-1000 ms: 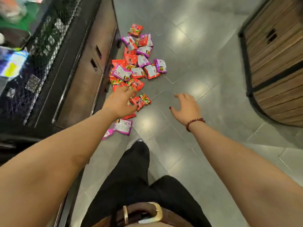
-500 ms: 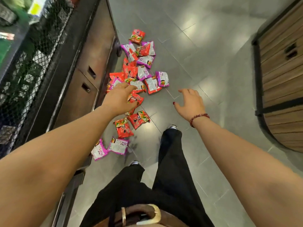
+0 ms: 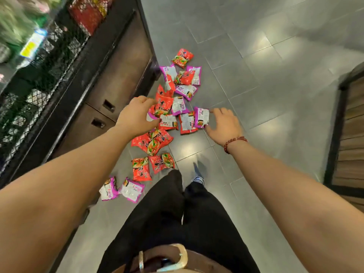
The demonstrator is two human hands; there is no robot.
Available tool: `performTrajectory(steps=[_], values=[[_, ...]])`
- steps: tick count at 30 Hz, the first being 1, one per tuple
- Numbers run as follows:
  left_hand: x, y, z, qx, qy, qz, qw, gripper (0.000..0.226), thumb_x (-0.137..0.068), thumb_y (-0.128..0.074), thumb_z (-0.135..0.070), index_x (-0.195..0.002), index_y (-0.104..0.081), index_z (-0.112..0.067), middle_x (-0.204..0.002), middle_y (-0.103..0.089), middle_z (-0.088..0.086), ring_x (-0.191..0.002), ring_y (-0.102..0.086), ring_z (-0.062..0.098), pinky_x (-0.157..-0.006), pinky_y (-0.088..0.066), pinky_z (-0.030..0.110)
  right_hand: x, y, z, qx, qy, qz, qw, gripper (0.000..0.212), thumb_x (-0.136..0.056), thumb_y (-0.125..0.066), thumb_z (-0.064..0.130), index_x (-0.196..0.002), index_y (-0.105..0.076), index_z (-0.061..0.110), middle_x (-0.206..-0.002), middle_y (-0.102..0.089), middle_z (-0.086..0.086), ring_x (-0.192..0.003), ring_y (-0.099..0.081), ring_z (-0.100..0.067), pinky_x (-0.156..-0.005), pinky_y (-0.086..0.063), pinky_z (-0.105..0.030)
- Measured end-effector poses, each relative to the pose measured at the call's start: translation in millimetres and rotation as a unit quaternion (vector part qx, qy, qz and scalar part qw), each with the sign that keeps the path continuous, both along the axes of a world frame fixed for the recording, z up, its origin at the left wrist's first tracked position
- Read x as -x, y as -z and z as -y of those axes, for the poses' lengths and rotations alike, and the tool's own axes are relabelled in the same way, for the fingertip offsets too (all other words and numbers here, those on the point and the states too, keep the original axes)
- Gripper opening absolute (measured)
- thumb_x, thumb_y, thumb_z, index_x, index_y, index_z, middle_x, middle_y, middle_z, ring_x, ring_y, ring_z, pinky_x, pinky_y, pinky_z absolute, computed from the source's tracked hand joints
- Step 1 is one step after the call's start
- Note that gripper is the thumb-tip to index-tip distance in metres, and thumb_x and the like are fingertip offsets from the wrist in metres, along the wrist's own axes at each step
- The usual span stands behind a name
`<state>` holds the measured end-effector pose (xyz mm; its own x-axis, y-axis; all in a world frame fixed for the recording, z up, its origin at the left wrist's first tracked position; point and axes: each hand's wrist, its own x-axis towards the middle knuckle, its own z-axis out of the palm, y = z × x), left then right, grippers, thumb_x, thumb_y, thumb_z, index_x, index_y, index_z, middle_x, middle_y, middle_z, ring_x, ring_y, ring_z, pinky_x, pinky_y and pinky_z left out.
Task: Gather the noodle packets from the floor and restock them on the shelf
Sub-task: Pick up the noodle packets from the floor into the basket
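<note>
Reaching down to the floor, the left hand (image 3: 137, 117) lies over the noodle packets (image 3: 151, 142) with its fingers bent; whether it grips one I cannot tell. The right hand (image 3: 223, 126) is spread, with relaxed fingers touching a purple packet (image 3: 201, 117). The packets lie scattered on the grey floor (image 3: 256, 85), just beside the dark shelf (image 3: 122, 71).

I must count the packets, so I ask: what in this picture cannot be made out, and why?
Head view:
Packets beneath the left hand: covered by it; grip unclear.
Shelf goods, top left: motion-blurred behind mesh.
Wooden fixture, right: cut off by the edge.
Packet print: too small to read.
</note>
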<state>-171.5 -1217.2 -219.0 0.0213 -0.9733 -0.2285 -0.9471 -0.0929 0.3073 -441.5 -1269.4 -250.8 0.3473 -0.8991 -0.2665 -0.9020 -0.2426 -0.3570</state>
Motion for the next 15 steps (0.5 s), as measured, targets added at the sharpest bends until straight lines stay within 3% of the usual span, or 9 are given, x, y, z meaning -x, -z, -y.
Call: performTrajectory(steps=[15], values=[[-3.7,41.0,172.2,-0.043,-0.043,-0.018,0.998,0.061,-0.082,-0.067,-0.038,-0.137,-0.049,-0.018,-0.132,-0.051,0.008,-0.122,-0.045,0.028,-0.092,-0.048,0.041,-10.8,21.3,176.8,-0.045,0.002,-0.001,0.999,0.052,-0.090,-0.061,0.032,-0.137,-0.046,0.015,-0.134,-0.049,-0.011,-0.126,-0.042,-0.029,-0.102,-0.035,-0.037]])
